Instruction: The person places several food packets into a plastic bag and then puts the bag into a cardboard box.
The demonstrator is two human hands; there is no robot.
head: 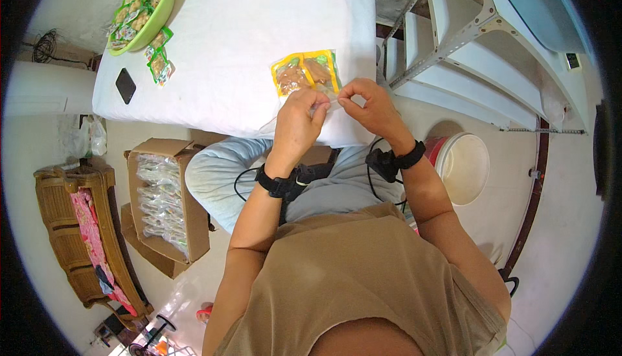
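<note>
A clear plastic bag (332, 94) lies on the white-covered table (233, 54), with two yellow-edged food packets (307, 71) showing through it. The packets hold something brown and have green patches near the top. At the bag's near edge, my left hand (302, 119) pinches the plastic between thumb and finger. My right hand (373, 109) pinches the same edge a little to the right, thumb and forefinger forming a ring. A short strip of clear film spans the gap between both fingertips. Both wrists wear black straps.
A green basin (163, 18) full of small food packets tilts at the table's far left. Loose packets (159, 62) and a black phone (126, 86) lie near it. A cardboard box (197, 210) of bagged packets stands on the floor left. Right are metal shelves (466, 35) and a bucket (464, 169).
</note>
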